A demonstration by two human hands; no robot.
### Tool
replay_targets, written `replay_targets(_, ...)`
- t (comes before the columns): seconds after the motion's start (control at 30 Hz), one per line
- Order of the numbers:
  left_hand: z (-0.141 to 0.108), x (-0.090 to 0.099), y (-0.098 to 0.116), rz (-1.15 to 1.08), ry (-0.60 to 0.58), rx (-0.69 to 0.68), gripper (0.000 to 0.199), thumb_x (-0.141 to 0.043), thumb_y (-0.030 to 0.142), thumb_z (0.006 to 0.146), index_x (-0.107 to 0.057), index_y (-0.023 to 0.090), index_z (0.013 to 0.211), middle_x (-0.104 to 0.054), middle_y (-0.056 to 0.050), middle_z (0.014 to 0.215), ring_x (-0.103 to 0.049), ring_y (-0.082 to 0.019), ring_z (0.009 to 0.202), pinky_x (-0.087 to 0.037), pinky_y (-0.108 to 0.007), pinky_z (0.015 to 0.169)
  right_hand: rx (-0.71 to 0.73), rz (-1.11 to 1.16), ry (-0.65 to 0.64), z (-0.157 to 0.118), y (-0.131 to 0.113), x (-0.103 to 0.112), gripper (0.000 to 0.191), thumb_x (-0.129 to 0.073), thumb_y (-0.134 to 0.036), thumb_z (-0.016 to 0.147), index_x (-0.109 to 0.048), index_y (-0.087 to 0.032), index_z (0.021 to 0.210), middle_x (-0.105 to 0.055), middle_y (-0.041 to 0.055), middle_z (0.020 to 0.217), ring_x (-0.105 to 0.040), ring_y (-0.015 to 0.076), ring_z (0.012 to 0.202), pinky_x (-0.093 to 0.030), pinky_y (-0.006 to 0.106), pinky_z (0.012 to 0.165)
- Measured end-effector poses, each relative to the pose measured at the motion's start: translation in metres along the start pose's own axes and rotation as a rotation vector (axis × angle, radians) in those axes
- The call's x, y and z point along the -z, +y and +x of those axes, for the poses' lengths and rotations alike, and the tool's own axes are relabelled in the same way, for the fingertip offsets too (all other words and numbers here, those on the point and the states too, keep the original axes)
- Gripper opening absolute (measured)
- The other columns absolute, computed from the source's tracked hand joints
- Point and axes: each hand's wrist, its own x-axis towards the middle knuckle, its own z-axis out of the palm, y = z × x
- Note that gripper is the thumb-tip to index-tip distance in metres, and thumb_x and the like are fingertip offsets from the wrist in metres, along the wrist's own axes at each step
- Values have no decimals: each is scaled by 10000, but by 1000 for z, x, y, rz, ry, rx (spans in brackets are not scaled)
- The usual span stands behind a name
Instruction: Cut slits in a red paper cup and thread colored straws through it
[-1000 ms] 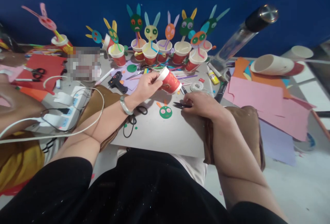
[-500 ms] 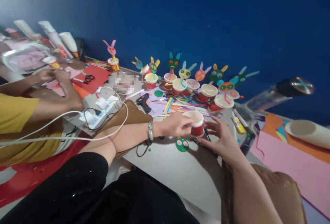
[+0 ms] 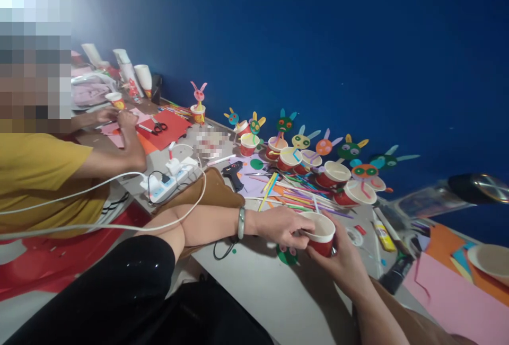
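A red and white paper cup [image 3: 321,247] is between my hands above the table. My left hand [image 3: 284,227], with a bangle on the wrist, comes from the left and pinches the cup's rim, fingers at its inside edge. My right hand [image 3: 342,255] wraps the cup's right side, the thumb low on the red wall. Just under my left hand lies a green paper face [image 3: 287,256] with pink eyes, partly covered by the hand. Behind the cup are coloured sticks [image 3: 294,196] and a black glue gun [image 3: 233,175].
Along the blue wall stand several cups with paper animal heads, one a red cup [image 3: 333,174]. A power strip [image 3: 170,183] with white cables sits at left. A co-worker in a yellow sleeve [image 3: 43,167] works near scissors [image 3: 159,126]. A clear bottle [image 3: 429,199] and pink paper [image 3: 449,286] are at right.
My right hand has closed from beside the cup onto its side. My left hand still grips the rim. The view has shifted, bringing more of the co-worker into sight.
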Motion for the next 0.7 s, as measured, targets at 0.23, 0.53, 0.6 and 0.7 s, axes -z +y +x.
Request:
replay_targets(0.23,3,1,-4,79,47,-82,71,-615,246,902,-573,210,857,-706,-50,875,-649,-193,853,-430,-291,717,53,-148,6,-3,3,5,873,-728,-523,833,-391,-262,1595,-636,166,1476,-699,365,1260,-622,462,959)
replay_targets(0.53,2,3,0,98,34,-47,135,-632,227,859,-516,210,793,-695,-58,873,-626,-191,820,-415,-297,688,43,-240,39,-9,-8,4,677,-687,-592,860,-478,-271,1419,-682,174,1339,-759,365,1041,-620,441,743)
replay_targets(0.6,1,2,0,81,36,-44,78,-620,218,866,-551,205,832,-705,-61,898,-632,-194,837,-426,-298,704,46,-247,55,-10,-11,3,661,-688,-609,855,-484,-271,1385,-685,174,1310,-758,365,1017,-613,444,732)
replay_targets(0.7,0,-1,-3,82,58,-60,34,-580,198,889,-603,198,913,-720,-76,963,-643,-203,880,-447,-303,737,34,-269,98,-12,-14,0,656,-679,-623,858,-484,-271,1376,-674,178,1303,-753,362,998,-604,445,722)
